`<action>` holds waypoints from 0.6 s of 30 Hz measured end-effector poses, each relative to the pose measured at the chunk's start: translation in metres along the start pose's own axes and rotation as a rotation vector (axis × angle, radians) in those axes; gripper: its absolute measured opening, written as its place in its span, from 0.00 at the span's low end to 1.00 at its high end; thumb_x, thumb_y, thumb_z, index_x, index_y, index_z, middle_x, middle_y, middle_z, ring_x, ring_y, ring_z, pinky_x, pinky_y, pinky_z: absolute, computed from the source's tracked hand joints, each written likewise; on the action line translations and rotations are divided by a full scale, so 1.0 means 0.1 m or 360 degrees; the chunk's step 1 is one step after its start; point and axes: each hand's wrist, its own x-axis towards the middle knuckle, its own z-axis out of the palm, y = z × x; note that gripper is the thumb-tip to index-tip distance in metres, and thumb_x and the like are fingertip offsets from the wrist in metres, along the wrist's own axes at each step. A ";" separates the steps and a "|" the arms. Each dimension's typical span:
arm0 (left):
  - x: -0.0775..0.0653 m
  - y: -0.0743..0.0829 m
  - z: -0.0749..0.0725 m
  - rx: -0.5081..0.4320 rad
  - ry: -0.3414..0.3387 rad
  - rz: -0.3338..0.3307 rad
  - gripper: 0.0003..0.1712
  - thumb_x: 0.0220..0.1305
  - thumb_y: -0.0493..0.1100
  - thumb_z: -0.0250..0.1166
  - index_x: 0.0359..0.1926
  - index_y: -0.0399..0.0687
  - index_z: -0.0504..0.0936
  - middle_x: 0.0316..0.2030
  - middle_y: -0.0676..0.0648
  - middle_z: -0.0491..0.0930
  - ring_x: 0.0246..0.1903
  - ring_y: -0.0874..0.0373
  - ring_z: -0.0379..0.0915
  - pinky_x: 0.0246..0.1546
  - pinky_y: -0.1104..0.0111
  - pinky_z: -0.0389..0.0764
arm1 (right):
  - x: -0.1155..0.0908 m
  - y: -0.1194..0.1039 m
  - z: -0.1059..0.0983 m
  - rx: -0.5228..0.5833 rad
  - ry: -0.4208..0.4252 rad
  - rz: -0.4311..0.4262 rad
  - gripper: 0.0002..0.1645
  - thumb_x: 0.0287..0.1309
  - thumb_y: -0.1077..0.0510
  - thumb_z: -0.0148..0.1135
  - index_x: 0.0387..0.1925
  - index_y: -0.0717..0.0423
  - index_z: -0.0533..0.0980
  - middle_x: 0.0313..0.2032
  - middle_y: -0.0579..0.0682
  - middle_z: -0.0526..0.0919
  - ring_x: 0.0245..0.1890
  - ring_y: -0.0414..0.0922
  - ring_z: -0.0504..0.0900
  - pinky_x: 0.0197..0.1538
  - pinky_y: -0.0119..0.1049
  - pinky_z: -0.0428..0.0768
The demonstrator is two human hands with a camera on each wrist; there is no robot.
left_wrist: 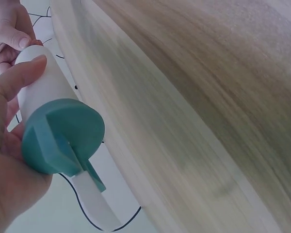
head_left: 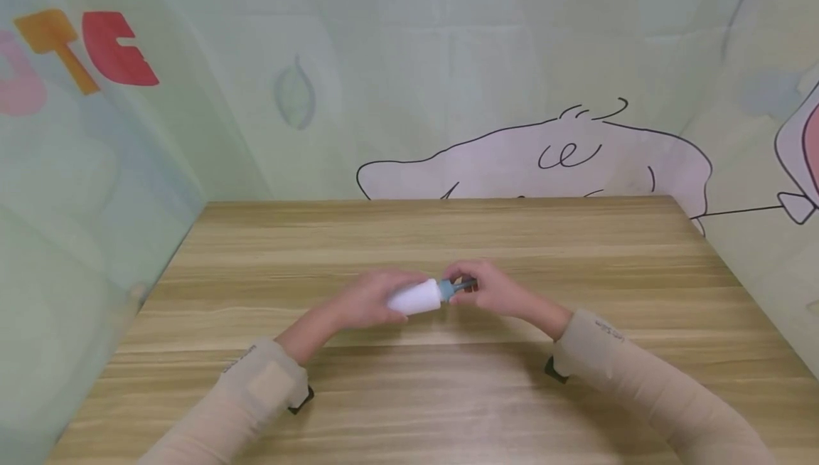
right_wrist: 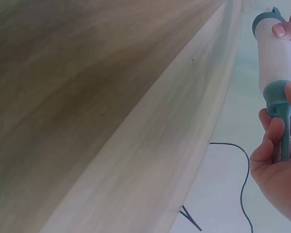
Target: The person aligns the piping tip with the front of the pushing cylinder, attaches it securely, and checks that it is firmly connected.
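Note:
Both hands hold one white cylindrical tube (head_left: 416, 298) with teal ends, raised near the middle of the table. My left hand (head_left: 374, 301) grips its white body, thumb laid along the side. Facing the left wrist camera is a wide teal end cap (left_wrist: 63, 136) with a raised ridge; a pale strip (left_wrist: 94, 199) extends below it. At the opposite end, a teal collar (right_wrist: 279, 92) narrows into a thin teal stem (right_wrist: 285, 136). My right hand (head_left: 495, 291) holds this end, fingers curled around the stem and thumb at the collar. Its fingers partly hide the stem.
A wood-grain table (head_left: 435, 237) spreads beneath both hands. Behind it and along its sides hangs a pale green printed cloth (head_left: 409, 60) with letters and line drawings. Sleeves cover both forearms, with a small dark piece (head_left: 557, 369) under the right cuff.

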 end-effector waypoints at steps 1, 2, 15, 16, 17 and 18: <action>0.00 0.00 0.00 0.0001 0.0001 0.0006 0.36 0.44 0.40 0.69 0.58 0.49 0.69 0.54 0.47 0.73 0.50 0.52 0.70 0.48 0.57 0.72 | 0.00 0.00 0.00 -0.0002 -0.0001 -0.0003 0.16 0.47 0.63 0.63 0.40 0.61 0.75 0.38 0.54 0.80 0.33 0.42 0.77 0.36 0.31 0.78; 0.00 0.00 0.00 -0.0001 0.0002 0.0013 0.36 0.44 0.40 0.69 0.57 0.49 0.69 0.53 0.47 0.73 0.50 0.52 0.70 0.47 0.57 0.72 | 0.00 0.00 0.01 -0.0001 -0.0001 0.0002 0.15 0.47 0.63 0.63 0.40 0.60 0.75 0.39 0.53 0.80 0.33 0.42 0.77 0.36 0.32 0.79; -0.02 -0.02 0.02 -0.0141 0.0006 -0.0039 0.37 0.43 0.40 0.70 0.58 0.50 0.69 0.53 0.48 0.74 0.48 0.53 0.71 0.45 0.59 0.73 | -0.02 -0.03 0.04 -0.0030 0.0042 0.0038 0.16 0.47 0.63 0.63 0.41 0.60 0.74 0.39 0.54 0.80 0.34 0.48 0.77 0.36 0.38 0.79; -0.02 -0.02 0.02 -0.0141 0.0005 -0.0045 0.37 0.43 0.40 0.69 0.58 0.50 0.69 0.53 0.48 0.74 0.48 0.53 0.71 0.45 0.59 0.73 | -0.02 -0.04 0.04 -0.0030 0.0040 0.0038 0.16 0.47 0.63 0.63 0.41 0.60 0.74 0.40 0.54 0.80 0.34 0.48 0.77 0.37 0.38 0.79; -0.02 -0.02 0.02 -0.0134 0.0007 -0.0045 0.37 0.43 0.40 0.69 0.58 0.50 0.69 0.53 0.48 0.74 0.48 0.53 0.71 0.45 0.59 0.73 | -0.02 -0.04 0.04 -0.0029 0.0038 0.0036 0.16 0.47 0.63 0.63 0.42 0.60 0.74 0.40 0.54 0.80 0.35 0.47 0.77 0.37 0.39 0.79; -0.03 -0.02 0.02 -0.0126 0.0009 -0.0044 0.36 0.43 0.41 0.69 0.58 0.50 0.69 0.53 0.48 0.74 0.48 0.53 0.71 0.44 0.59 0.73 | -0.02 -0.04 0.04 -0.0030 0.0037 0.0033 0.16 0.48 0.62 0.63 0.42 0.60 0.74 0.40 0.54 0.80 0.35 0.47 0.77 0.38 0.39 0.79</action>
